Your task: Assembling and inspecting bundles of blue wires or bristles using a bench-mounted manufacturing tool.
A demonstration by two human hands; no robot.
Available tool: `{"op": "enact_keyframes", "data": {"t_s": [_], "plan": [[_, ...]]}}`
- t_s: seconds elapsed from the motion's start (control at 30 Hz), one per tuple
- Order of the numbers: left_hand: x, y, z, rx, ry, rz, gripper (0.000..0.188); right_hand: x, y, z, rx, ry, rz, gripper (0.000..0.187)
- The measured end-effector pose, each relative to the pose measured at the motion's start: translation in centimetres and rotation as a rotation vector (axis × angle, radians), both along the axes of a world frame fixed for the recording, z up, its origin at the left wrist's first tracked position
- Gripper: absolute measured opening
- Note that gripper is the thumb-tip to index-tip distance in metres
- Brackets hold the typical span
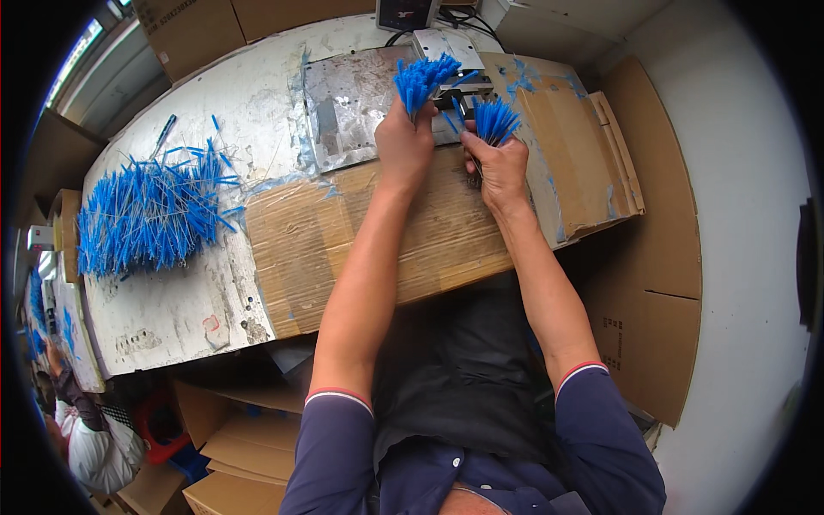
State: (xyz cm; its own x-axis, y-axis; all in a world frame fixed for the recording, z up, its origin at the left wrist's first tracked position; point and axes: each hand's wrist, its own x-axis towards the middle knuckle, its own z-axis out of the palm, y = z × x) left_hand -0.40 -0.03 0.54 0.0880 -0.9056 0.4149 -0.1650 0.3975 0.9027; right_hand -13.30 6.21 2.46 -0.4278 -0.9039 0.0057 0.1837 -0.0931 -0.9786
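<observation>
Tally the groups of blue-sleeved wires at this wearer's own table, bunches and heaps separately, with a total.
Bunches: 2 (left bunch in the left hand, right bunch in the right hand)
Heaps: 1 (large heap on the white tabletop)
Total: 3 groups; single wires overlap too much to count

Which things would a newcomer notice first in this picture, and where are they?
Probably the large heap of thin blue-ended pieces, on the table at the picture's left. Next, near the top centre, a blue bunch in the left hand's grip and a second bunch in the right hand's grip.
</observation>
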Motion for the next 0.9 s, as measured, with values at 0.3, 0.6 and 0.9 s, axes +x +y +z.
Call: {"op": "enact_keyframes", "data": {"t_s": [0.3, 0.6, 0.9], "plan": [[0.1, 0.0, 0.4, 0.01, 0.078, 0.06, 0.011, -0.8, -2.2, -1.9, -0.006, 0.409, -0.316, 0.016], [0.6, 0.1, 0.7, 0.062, 0.114, 0.16, 0.011, -0.7, -1.6, -1.7, 0.025, 0.296, -0.212, 0.013], [0.5, -0.1, 0.6, 0.017, 0.102, 0.155, 0.014, -0.6, -2.4, -0.6, 0.122, 0.317, -0.112, 0.01]]}}
